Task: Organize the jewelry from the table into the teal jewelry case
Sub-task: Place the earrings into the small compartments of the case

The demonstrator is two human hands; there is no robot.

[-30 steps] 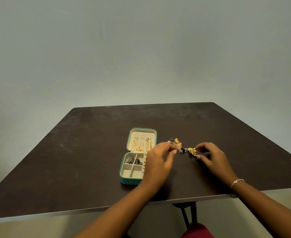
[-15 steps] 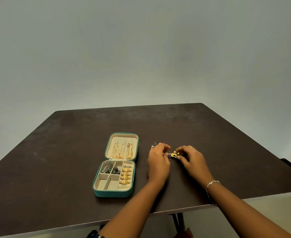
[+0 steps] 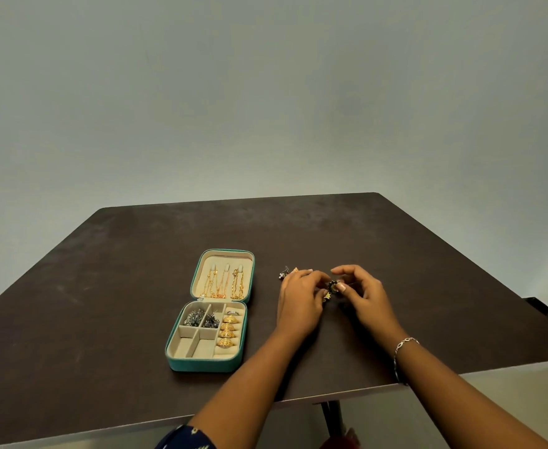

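Observation:
The teal jewelry case [image 3: 201, 364] lies open on the dark table [image 3: 104, 286], left of my hands. Gold chains hang in its lid, gold rings fill the right slot, and dark pieces sit in two back compartments. My left hand [image 3: 298, 303] and my right hand [image 3: 363, 296] meet over a small dark and gold earring [image 3: 332, 286]. My right thumb and fingers pinch it, and my left fingertips curl in against it. A few loose pieces of jewelry [image 3: 287, 273] lie just beyond my left hand.
The table's front edge [image 3: 347, 396] runs close under my forearms. A plain grey wall stands behind the table. A bracelet [image 3: 404, 346] circles my right wrist.
The view has swung, so the case sits further left in frame. Both hands have closed together over the earring, which lay on the table between them a second ago.

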